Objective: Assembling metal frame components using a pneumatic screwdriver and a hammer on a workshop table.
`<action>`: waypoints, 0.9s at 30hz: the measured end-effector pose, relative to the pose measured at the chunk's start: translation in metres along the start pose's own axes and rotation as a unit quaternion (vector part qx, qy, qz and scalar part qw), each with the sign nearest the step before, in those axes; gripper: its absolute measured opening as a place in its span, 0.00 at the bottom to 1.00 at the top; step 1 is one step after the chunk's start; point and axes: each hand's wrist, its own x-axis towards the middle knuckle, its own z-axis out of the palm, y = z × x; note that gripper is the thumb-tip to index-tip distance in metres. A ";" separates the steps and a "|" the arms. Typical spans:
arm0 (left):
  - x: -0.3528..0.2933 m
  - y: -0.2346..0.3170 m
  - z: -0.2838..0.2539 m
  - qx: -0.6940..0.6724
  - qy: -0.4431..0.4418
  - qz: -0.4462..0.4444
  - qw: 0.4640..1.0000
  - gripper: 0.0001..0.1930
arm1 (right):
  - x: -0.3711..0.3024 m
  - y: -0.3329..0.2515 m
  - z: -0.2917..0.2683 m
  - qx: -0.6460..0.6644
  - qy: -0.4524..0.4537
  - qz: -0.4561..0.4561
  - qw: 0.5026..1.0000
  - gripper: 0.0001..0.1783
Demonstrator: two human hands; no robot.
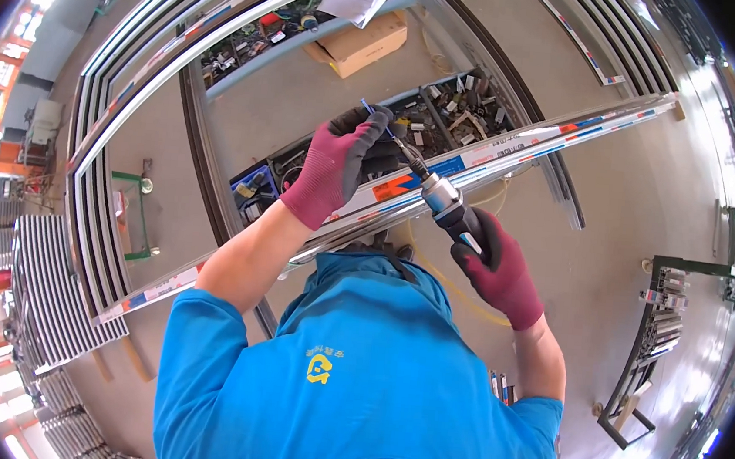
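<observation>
In front of my chest, my right hand (499,272), in a maroon and black glove, grips a silver and black power screwdriver (444,199). The tool points up and to the left, away from me. My left hand (343,162), gloved the same way, has its fingers closed around the far end of the long thin bit (399,140). A blue tip sticks out past the fingers; whether it belongs to the bit or to a separate piece, I cannot tell. Below both hands runs a long metal frame bar (514,155) with white, blue and orange film on it.
Behind the bar, open trays (456,119) hold many small parts. A cardboard box (362,44) and white paper (352,3) lie farther back. Nested metal frames (85,161) stand on the left, stacked bars (52,289) beyond them. A dark rack (650,342) is at right; a yellow hose (454,294) crosses the floor.
</observation>
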 end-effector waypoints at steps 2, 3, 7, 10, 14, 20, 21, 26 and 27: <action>-0.001 0.003 0.002 0.003 0.010 0.012 1.000 0.12 | 0.001 -0.017 0.003 -0.167 0.042 0.010 0.985 0.30; 0.000 0.004 0.004 0.003 0.014 0.016 1.000 0.13 | 0.002 -0.016 0.006 -0.173 0.055 0.009 0.983 0.30; 0.006 0.020 0.017 -0.010 0.038 0.026 0.999 0.13 | 0.020 -0.009 0.003 -0.155 0.051 -0.043 0.986 0.31; 0.025 0.033 0.010 -0.004 0.041 0.069 0.997 0.14 | 0.038 -0.022 -0.002 0.101 -0.047 0.047 0.993 0.33; 0.054 0.073 0.009 -0.062 -0.011 0.101 0.993 0.13 | 0.083 -0.064 -0.005 0.151 -0.087 0.125 0.977 0.37; 0.106 0.119 -0.014 -0.112 -0.057 0.098 0.987 0.16 | 0.165 -0.097 -0.013 0.087 -0.053 0.027 0.994 0.34; 0.117 0.124 -0.026 -0.047 -0.023 0.118 0.992 0.17 | 0.184 -0.107 -0.015 0.167 -0.067 0.075 0.981 0.31; 0.212 0.173 -0.127 0.293 0.144 0.303 0.895 0.23 | 0.268 -0.150 -0.007 0.189 0.019 0.073 0.979 0.30; 0.251 0.195 -0.173 0.429 0.171 0.371 0.806 0.18 | 0.287 -0.159 -0.002 0.200 0.025 0.076 0.977 0.30</action>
